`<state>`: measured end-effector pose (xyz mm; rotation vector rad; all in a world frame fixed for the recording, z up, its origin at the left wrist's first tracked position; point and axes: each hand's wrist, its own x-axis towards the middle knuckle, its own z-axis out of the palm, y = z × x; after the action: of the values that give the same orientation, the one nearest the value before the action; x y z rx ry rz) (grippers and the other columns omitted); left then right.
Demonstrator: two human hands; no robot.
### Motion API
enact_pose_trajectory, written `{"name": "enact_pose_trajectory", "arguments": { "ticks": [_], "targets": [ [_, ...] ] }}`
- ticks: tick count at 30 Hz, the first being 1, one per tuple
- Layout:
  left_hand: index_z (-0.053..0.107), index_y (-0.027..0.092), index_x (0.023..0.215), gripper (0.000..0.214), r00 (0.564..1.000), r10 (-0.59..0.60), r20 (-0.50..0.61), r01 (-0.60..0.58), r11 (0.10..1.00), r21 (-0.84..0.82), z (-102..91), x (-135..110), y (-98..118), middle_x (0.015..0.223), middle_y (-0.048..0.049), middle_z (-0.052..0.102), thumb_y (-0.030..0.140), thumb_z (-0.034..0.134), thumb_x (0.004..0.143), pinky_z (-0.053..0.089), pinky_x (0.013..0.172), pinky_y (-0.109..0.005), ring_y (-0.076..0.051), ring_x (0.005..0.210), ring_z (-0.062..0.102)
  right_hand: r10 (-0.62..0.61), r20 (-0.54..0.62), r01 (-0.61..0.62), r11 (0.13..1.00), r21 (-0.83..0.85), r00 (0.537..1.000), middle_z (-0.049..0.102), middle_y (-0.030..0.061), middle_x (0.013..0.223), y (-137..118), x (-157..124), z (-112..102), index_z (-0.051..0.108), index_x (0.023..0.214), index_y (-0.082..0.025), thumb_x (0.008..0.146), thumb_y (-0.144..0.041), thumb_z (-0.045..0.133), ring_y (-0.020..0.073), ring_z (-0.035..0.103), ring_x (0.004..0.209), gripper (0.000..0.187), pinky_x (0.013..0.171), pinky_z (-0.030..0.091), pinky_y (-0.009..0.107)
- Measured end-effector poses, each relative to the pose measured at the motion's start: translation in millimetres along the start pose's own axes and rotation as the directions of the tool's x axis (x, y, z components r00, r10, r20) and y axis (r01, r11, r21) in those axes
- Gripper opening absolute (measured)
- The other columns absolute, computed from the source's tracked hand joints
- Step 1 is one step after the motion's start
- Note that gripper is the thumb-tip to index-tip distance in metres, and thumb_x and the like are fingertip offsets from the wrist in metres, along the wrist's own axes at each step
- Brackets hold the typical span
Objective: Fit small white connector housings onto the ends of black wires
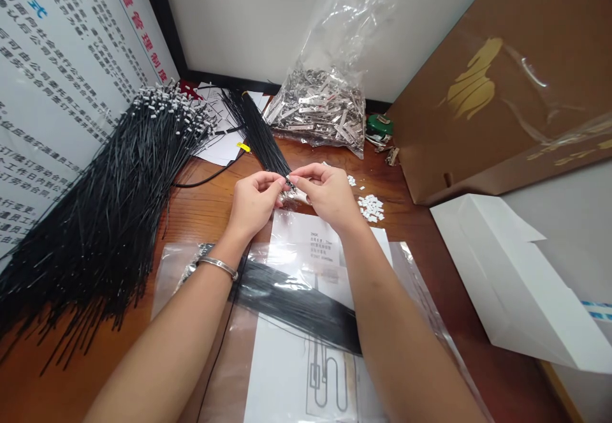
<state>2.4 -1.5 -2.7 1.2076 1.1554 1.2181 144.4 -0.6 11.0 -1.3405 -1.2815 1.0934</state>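
My left hand [255, 201] is closed in a pinch, its fingertips meeting those of my right hand [327, 193]. A thin black wire [220, 340] runs from the front edge up under my left hand, which appears to hold its end. Between the fingertips of my right hand is a tiny white connector housing [289, 181]; its details are too small to make out. Just beyond both hands lies a bundle of black wires [261, 133], its near ends by my fingers. Loose white housings [371, 208] lie in a pile right of my right hand.
Wires with white ends form a large heap [109, 187] at left. A clear bag of metal parts [325, 107] stands at the back, beside a green tape measure [380, 124]. Bagged wires [296, 305] lie over a printed drawing. Brown [478, 78] and white boxes [516, 282] stand right.
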Motion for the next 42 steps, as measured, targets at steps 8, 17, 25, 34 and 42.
{"name": "enact_pose_trajectory", "arguments": {
  "ticks": [8,17,25,34,42],
  "targets": [
    [0.066,0.012,0.078,0.017,1.000,-0.003,0.018,0.003,1.000,-0.010,-0.6,0.0,-1.2,0.075,-0.0054,0.072,0.029,0.067,0.077,0.048,0.050,-0.020,-0.007,0.049,0.059,0.001,0.011,-0.001,1.000,0.031,1.000,0.067,0.0035,0.069,-1.6,-0.2,0.5,0.068,0.074,-0.015,0.066,-0.032,0.074,0.0107,0.053,0.059,0.020,0.051,0.037,0.026],
    [0.066,0.012,0.079,0.014,0.999,-0.027,0.041,0.028,0.999,-0.025,-0.5,1.1,-2.5,0.074,-0.0050,0.072,0.026,0.066,0.078,0.050,0.051,-0.020,-0.008,0.051,0.061,-0.002,0.023,0.001,0.998,0.065,1.000,0.072,0.0060,0.072,4.6,1.6,0.8,0.067,0.073,-0.015,0.065,-0.030,0.075,0.0149,0.064,0.067,0.018,0.063,0.048,0.029],
    [0.064,0.012,0.079,0.012,0.997,-0.054,0.050,0.056,0.998,-0.043,-0.2,1.1,-3.8,0.074,-0.0055,0.072,0.024,0.065,0.079,0.051,0.052,-0.020,-0.009,0.052,0.063,-0.008,0.030,0.008,1.000,0.020,1.000,0.072,0.0058,0.072,3.3,0.7,1.7,0.066,0.071,-0.016,0.067,-0.028,0.072,0.0156,0.065,0.068,0.014,0.063,0.050,0.029],
    [0.065,0.012,0.078,0.012,0.998,-0.055,0.031,0.056,0.998,-0.039,0.5,0.7,-3.1,0.073,-0.0045,0.071,0.024,0.065,0.079,0.051,0.051,-0.019,-0.009,0.051,0.063,0.006,0.027,-0.007,0.999,0.043,1.000,0.071,0.0055,0.072,3.0,-0.1,3.0,0.065,0.072,-0.016,0.067,-0.027,0.072,0.0153,0.065,0.068,0.014,0.065,0.049,0.029],
    [0.066,0.012,0.079,0.017,0.999,-0.052,0.012,0.053,0.996,-0.066,1.1,-0.7,1.5,0.075,-0.0058,0.073,0.028,0.069,0.076,0.051,0.050,-0.020,-0.008,0.051,0.060,-0.014,-0.057,0.015,1.000,0.018,0.998,0.064,0.0009,0.065,-2.4,-0.7,2.0,0.068,0.075,-0.016,0.068,-0.031,0.072,0.0095,0.050,0.056,0.017,0.052,0.039,0.026]
  ]
}}
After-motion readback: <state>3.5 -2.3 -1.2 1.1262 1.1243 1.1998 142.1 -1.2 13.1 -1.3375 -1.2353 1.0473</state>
